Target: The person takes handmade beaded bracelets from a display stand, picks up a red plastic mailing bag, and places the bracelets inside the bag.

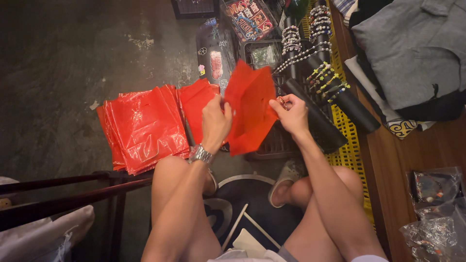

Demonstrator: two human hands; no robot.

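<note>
I hold a red plastic bag (250, 109) up between my knees. My left hand (215, 121), with a metal watch at the wrist, grips the bag's left edge. My right hand (290, 114) pinches its right edge, and something small and beaded seems to sit in those fingers. A stack of the same red bags (143, 127) lies on the dark floor to the left, beside my left hand.
Black display rolls carrying beaded bracelets (315, 43) lie on a yellow crate (347, 145) ahead. A dark basket (276, 143) sits under the bag. A wooden surface (412, 160) at right holds folded clothes and clear packets. Dark metal bars (73, 189) cross the lower left.
</note>
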